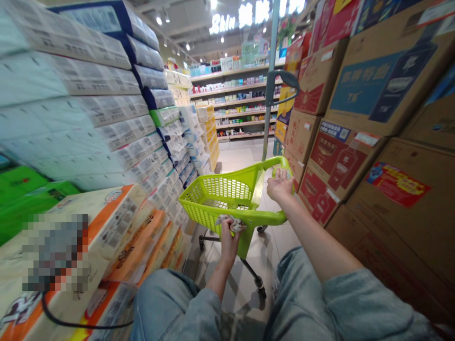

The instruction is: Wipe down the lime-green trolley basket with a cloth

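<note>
Lime-green plastic mesh shopping basket on wheels (227, 194), long axis pointing away down the aisle. Left hand (229, 234) closed on crumpled grey rag (232, 222) at near rim; right hand (280, 185) gripping handle.

A lit sign (222, 22) far up by the ceiling reads "Shin", then characters too blurred to read. A blue panel on the right cardboard box (377, 78) shows "T6". Other print is illegible.
</note>
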